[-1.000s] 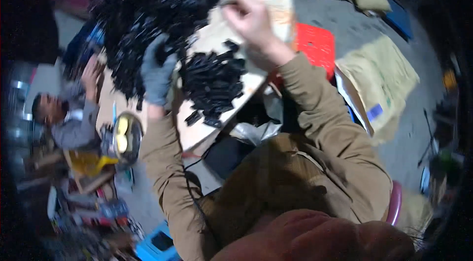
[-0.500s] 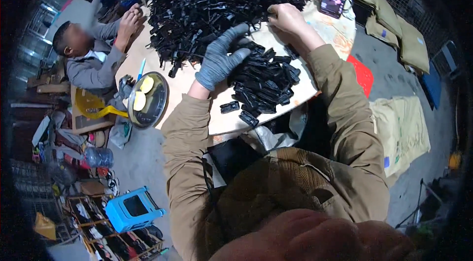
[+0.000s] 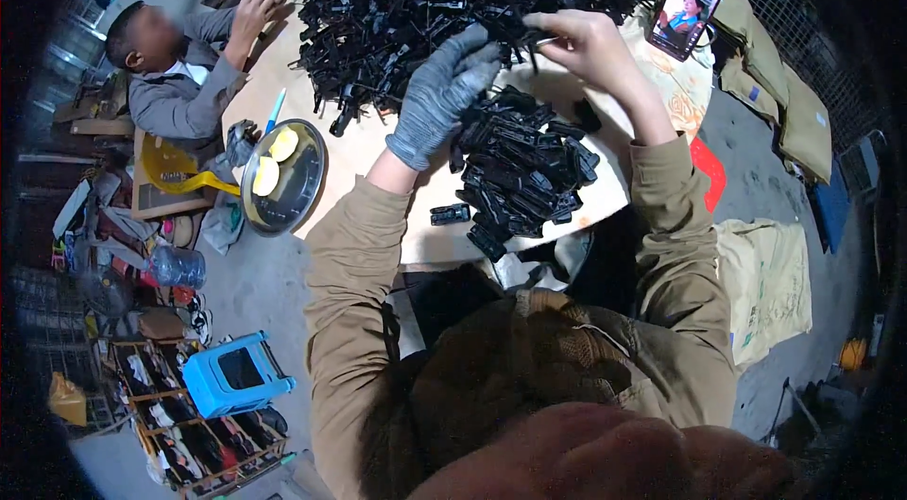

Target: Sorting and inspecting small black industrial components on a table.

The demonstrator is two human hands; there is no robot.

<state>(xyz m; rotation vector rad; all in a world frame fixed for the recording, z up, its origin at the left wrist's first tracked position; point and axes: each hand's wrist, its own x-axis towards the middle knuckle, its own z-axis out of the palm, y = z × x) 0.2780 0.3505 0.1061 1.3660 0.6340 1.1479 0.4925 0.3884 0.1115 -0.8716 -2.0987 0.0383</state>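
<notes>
My left hand [image 3: 439,96], in a grey knit glove, is raised at the near edge of a large heap of thin black plastic parts [image 3: 397,23]. Its thumb and fingers are bent close together; what sits between them is too dark to make out. My bare right hand [image 3: 595,51] faces it, thumb and forefinger pinching a small black plastic part [image 3: 531,49]. Below both hands lies a smaller pile of chunkier black plastic pieces [image 3: 524,165], with one loose piece [image 3: 451,215] to its left.
On the pale tabletop [image 3: 368,226] stand a round dish [image 3: 298,193] with yellow pieces and a lit phone [image 3: 682,16]. A light-blue stick [image 3: 275,110] lies by the dish. Another person [image 3: 179,75] sits at the left. A blue plastic stool [image 3: 236,375] stands on the floor.
My right hand has swung from the heap's edge and turned toward the left hand. My left hand has moved slightly up, its thumb now nearer its fingers. The whole view has shifted a little.
</notes>
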